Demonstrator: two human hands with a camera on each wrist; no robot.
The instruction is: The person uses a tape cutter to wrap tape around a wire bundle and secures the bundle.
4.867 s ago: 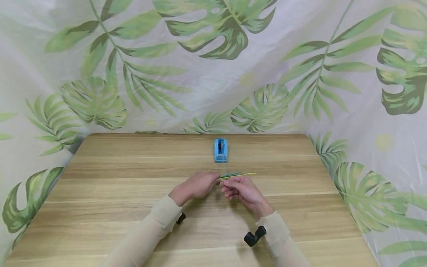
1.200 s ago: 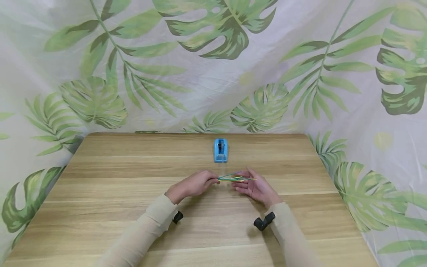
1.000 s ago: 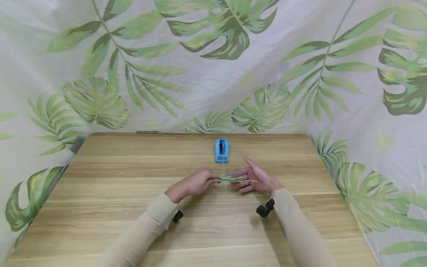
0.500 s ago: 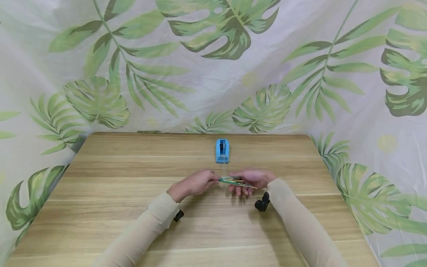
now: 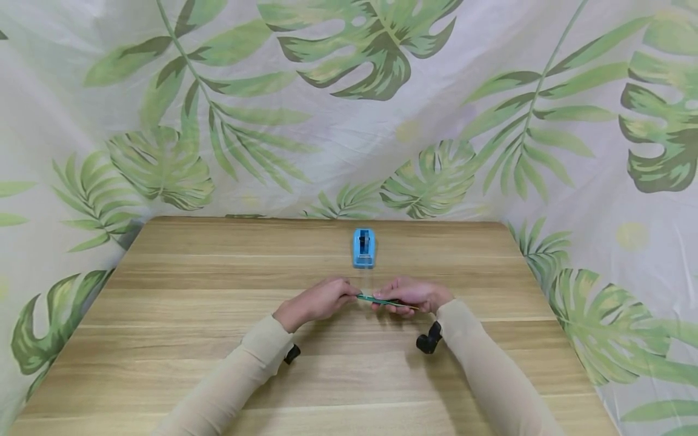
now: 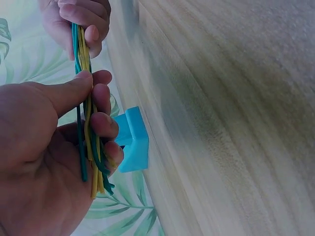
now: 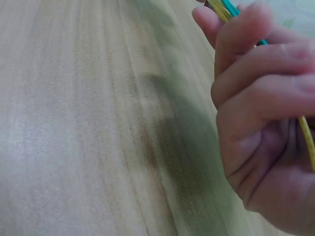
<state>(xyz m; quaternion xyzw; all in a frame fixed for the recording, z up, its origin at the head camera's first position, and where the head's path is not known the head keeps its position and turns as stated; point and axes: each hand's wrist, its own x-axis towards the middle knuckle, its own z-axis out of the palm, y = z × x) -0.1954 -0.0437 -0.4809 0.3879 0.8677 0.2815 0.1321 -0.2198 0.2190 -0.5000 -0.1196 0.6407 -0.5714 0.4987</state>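
Observation:
A bundle of thin green and yellow wires point(image 5: 376, 300) spans the gap between both hands above the table. My left hand point(image 5: 316, 303) pinches one end between thumb and fingertips; in the left wrist view, loose wire ends point(image 6: 96, 172) hang across its palm. My right hand point(image 5: 411, 293) grips the other part, thumb on top and fingers curled beneath. One yellow wire end point(image 7: 308, 142) sticks out past its palm in the right wrist view. Just beyond the hands stands a blue tape dispenser point(image 5: 363, 248), from which a clear tape strip point(image 5: 367, 280) runs down toward the wires.
The wood-grain table point(image 5: 218, 266) reaches back to a hanging cloth point(image 5: 349, 139) printed with green leaves. Black camera mounts point(image 5: 428, 339) sit at both wrists, below the hands.
The right hand was spread open behind the wires a second ago. Its fingers have since curled round them, drawing the fanned ends into a tighter bundle. The left hand has hardly moved.

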